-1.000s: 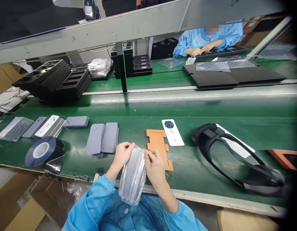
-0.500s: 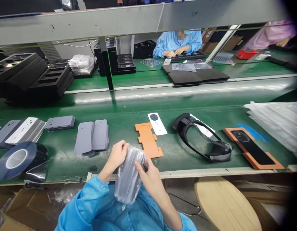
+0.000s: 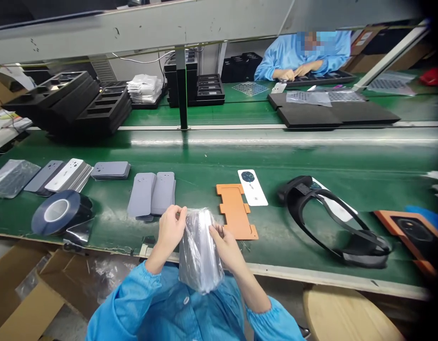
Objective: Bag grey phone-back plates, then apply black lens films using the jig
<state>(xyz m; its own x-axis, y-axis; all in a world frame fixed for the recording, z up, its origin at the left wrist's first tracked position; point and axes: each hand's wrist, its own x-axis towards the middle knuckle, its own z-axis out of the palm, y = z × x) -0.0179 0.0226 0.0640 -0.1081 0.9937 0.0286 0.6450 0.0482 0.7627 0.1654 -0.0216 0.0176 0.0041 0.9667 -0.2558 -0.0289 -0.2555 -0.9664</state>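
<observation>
My left hand (image 3: 171, 229) and my right hand (image 3: 224, 246) both grip a clear plastic bag (image 3: 199, 253) holding a stack of grey flat parts, upright over the table's near edge. Each hand pinches the bag's top, fingers closed on the film. Just beyond my right hand lies an orange jig plate (image 3: 236, 210) with a white phone back cover (image 3: 252, 187) next to it. Two short piles of grey covers (image 3: 153, 194) lie just beyond my left hand.
A roll of dark tape (image 3: 60, 215) sits at the left, with more cover stacks (image 3: 67, 175) behind it. A black headset-like frame (image 3: 332, 220) and a second orange jig (image 3: 410, 232) lie right. Black foam trays (image 3: 80, 106) stand at the back. A person in blue (image 3: 304, 54) works opposite.
The view swung right and back again. My hands kept hold of the bag and shifted their grip to its top; the bag now hangs more upright.
</observation>
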